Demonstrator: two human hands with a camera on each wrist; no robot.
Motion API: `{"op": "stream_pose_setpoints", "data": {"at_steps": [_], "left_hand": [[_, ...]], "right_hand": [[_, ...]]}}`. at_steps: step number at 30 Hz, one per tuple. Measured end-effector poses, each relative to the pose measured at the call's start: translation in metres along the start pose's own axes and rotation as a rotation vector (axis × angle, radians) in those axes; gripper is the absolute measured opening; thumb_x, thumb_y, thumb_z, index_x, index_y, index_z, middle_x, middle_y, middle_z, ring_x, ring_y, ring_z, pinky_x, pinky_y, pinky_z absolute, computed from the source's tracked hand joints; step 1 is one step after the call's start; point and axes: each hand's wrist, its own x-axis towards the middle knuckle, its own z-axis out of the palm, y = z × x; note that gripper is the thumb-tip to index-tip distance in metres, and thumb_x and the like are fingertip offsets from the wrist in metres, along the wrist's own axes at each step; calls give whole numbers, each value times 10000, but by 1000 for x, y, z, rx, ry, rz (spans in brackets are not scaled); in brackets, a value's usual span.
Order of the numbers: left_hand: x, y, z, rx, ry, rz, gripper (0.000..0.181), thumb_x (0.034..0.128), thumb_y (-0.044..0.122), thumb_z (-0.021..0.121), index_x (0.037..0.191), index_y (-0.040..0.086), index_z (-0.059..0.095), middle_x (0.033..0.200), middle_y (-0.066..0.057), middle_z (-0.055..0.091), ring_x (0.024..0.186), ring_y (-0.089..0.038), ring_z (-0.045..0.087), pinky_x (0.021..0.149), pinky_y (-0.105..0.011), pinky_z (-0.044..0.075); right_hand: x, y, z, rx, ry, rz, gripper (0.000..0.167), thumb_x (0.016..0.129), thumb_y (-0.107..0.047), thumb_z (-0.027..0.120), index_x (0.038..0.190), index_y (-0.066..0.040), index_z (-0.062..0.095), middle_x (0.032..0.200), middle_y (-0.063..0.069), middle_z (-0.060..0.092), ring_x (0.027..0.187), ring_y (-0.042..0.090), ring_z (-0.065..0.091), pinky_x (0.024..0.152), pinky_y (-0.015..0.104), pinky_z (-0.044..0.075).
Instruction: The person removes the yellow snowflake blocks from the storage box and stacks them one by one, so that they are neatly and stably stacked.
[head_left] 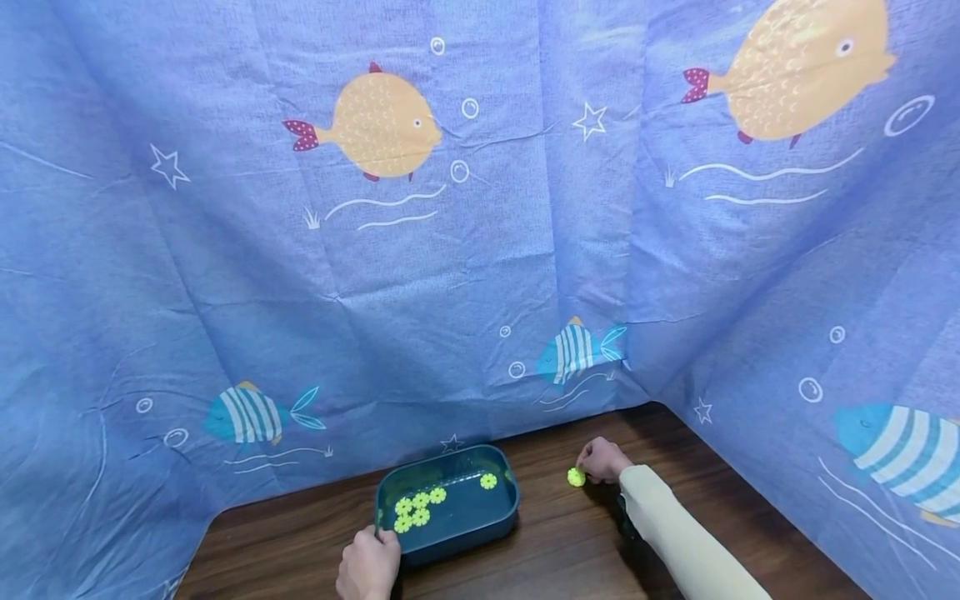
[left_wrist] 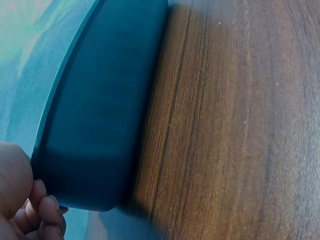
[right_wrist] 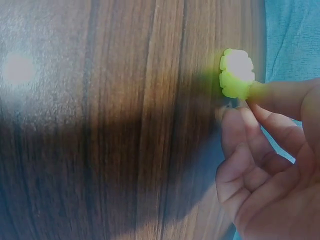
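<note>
Passage over tabletop between tray and right fingers; tray wall bars low path, curtain far side.

No readable lettering or numbers

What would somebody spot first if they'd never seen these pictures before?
Probably the big orange fish at the top right of the blue cloth. Next might come the bright yellow flower pieces inside the dark teal tray, most of them bunched toward its left end. Another yellow piece stands out to the right of the tray, held by the right hand.
</note>
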Motion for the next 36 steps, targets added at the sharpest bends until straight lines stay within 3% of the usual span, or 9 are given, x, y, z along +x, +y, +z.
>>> {"op": "stream_pose_setpoints", "data": {"at_steps": [6, 13, 20, 36], "left_hand": [[-1, 1, -1, 6, -5, 7, 312, 932, 168, 506, 1014, -50, 713, 811, -224, 688, 649, -326, 630, 589, -512, 504], [0, 2, -1, 20, -10, 9, 328, 936, 166, 514, 1057, -74, 702, 838, -239, 691, 640, -321, 626, 591, -508, 509], [0, 1, 0, 30, -1, 2, 376, 933, 167, 522, 1149, -97, 681, 977, -297, 701, 712, -363, 659, 649, -545, 534], [-1, 1, -1, 10, -1, 6, 271, 930, 153, 510, 930, -36, 705, 783, -213, 681, 650, -327, 630, 597, -512, 507]], "right_hand": [[-2, 0, 0, -9, -7, 2, 202, 922, -41, 542, 881, -63, 739, 654, 34, 613, 551, 116, 499, 482, 228, 361], [-2, 1, 2, -11, -38, 18, 147, 957, -78, 595, 880, -54, 717, 677, 48, 617, 571, 127, 495, 498, 234, 364], [-1, 0, 2, -28, -38, 13, 137, 961, -96, 615, 887, -57, 724, 694, 47, 628, 583, 130, 510, 509, 243, 374], [-2, 3, 4, -37, -32, 13, 123, 945, -94, 625, 896, -48, 728, 759, 67, 642, 648, 184, 580, 533, 271, 411]]}}
